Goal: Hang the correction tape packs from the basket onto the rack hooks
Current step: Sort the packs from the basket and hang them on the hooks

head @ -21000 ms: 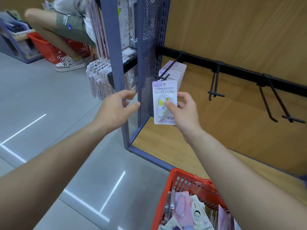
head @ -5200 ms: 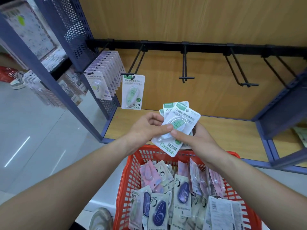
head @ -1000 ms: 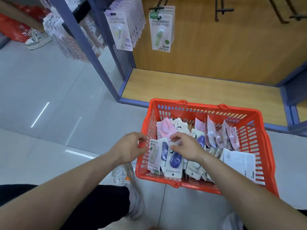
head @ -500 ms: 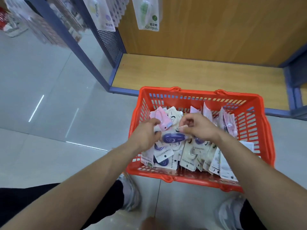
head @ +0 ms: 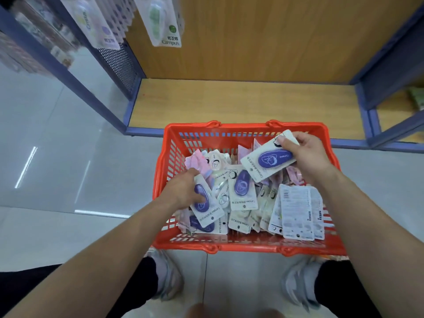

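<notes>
Correction tape packs (head: 242, 191) heaped in a red basket (head: 241, 126) on the floor.
Right hand (head: 307, 157) pinches a purple pack (head: 268, 160) above the pile; left hand (head: 183, 191) grips a second purple pack (head: 204, 203) inside the basket. Green hung pack (head: 163, 21) reads "Campus".

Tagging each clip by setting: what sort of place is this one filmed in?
Probably a stationery shop aisle: hanging packs on a blue-framed rack, and a red basket of correction tape packs on the floor. The left hand grips a purple pack; the right hand holds another.
</notes>
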Available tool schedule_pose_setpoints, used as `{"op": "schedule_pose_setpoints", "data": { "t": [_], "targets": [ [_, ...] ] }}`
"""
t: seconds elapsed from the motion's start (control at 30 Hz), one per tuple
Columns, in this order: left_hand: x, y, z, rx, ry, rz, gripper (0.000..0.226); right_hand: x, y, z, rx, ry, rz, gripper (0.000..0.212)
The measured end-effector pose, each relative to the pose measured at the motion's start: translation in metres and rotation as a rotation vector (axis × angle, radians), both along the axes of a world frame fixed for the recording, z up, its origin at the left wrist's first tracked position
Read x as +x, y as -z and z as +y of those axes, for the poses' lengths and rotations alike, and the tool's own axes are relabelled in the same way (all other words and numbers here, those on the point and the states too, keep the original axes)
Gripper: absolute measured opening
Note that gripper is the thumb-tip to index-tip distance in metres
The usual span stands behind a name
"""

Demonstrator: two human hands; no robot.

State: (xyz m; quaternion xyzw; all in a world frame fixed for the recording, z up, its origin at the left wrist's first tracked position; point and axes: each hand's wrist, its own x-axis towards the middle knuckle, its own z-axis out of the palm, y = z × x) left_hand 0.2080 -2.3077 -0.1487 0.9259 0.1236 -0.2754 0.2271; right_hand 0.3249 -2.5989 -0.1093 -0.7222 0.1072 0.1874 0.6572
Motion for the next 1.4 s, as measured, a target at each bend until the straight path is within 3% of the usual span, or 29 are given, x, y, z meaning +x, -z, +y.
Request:
{"op": "schedule_pose_setpoints", "data": {
  "t": [0.17,0.33,0.4,0.57,0.67,0.8,0.87,0.93,1.07,1.17,1.3,1.4],
  "targets": [
    [0.006,-0.03,0.014,-0.14,-0.083,-0.063,0.046,-0.011,0.017,-0.01,-0.186,-0.244,0.063,0.018],
    [0.02,-0.061,0.003,-0.499,-0.31,-0.121,0.032,-0.037,0.044,-0.005,-0.173,-0.263,0.126,0.01],
    [0.029,-0.058,-0.009,-0.532,-0.289,-0.097,0.028,-0.04,0.046,-0.007,-0.139,-0.277,0.141,0.01],
    [0.06,-0.026,-0.04,-0.48,-0.174,0.01,0.019,-0.043,0.04,-0.026,-0.239,-0.526,0.15,0.043],
    [0.074,-0.007,-0.055,-0.47,-0.144,0.059,0.019,-0.041,0.037,-0.046,-0.228,-0.43,0.192,0.044],
    [0.078,0.009,-0.077,-0.365,0.006,0.076,0.044,-0.04,0.038,-0.065,-0.089,-0.233,0.224,0.045],
    [0.08,0.015,-0.083,-0.324,0.014,0.068,0.046,-0.041,0.041,-0.067,-0.028,-0.174,0.219,0.039],
    [0.079,0.017,-0.086,-0.331,-0.025,0.068,0.045,-0.044,0.043,-0.066,0.003,-0.162,0.205,0.035],
    [0.068,0.012,-0.082,-0.348,-0.075,0.086,0.077,-0.047,0.047,-0.056,0.044,-0.202,0.216,0.031],
    [0.049,0.011,-0.069,-0.501,-0.214,0.109,0.071,-0.052,0.053,-0.037,0.024,-0.221,0.224,0.034],
    [0.021,0.006,-0.06,-0.721,-0.407,0.075,0.038,-0.064,0.06,-0.002,0.001,-0.286,0.179,0.031],
    [0.007,0.005,-0.056,-0.82,-0.509,0.1,0.035,-0.071,0.06,0.014,-0.007,-0.264,0.152,0.026]
  ]
}}
